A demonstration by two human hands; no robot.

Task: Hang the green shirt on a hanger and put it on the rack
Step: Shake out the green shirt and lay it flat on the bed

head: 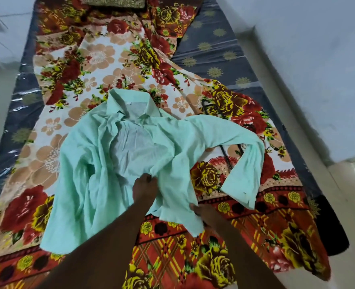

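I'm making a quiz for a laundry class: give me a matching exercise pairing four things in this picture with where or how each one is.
Things:
1. green shirt
2. hanger
3. left hand
4. right hand

States:
A. pinches the shirt's front edge at the middle
B. dark, partly hidden under a sleeve
C. spread open, collar away from the person
D. grips the bottom hem

Pairs: 1-C, 2-B, 3-A, 4-D

The shirt (101, 155) is coloured pale mint green, the bedsheet (84, 65) is patterned with red, yellow and peach flowers above an orange plaid border, and the mattress (212, 51) is printed dark grey with gold medallions.
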